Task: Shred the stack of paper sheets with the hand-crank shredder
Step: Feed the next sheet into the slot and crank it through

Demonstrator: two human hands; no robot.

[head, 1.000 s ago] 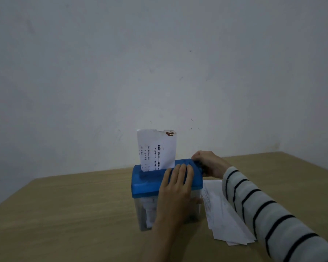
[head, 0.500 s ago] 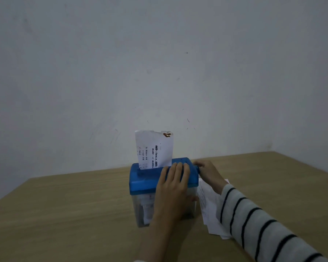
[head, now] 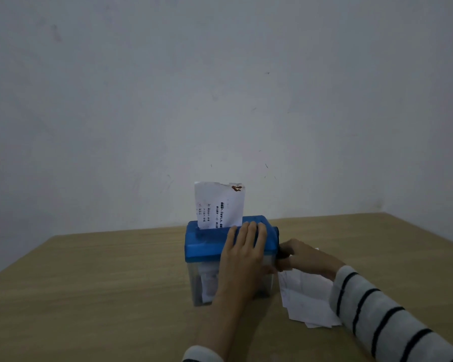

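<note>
A small hand-crank shredder [head: 230,257], with a blue plastic lid and a clear bin below, is standing on the pale wooden table [head: 89,296] about midway between its left and right edges, nearer the far edge by the grey wall [head: 220,87]. A printed white sheet [head: 219,205] with a torn top edge is sticking upright out of the slot in the lid. The left hand [head: 243,259] is lying over the near right part of the shredder, fingers straight and pressing flat on the lid, and it is hiding much of the bin's front. The right hand [head: 302,256], in a white sleeve with black stripes [head: 382,317], is curling around the dark crank handle [head: 281,253] at the shredder's right side; the handle is mostly covered by the fingers. The stack of white paper sheets [head: 306,299] is lying flat on the table just right of the bin, partly under the right forearm. Shredded paper is showing faintly inside the bin.
</note>
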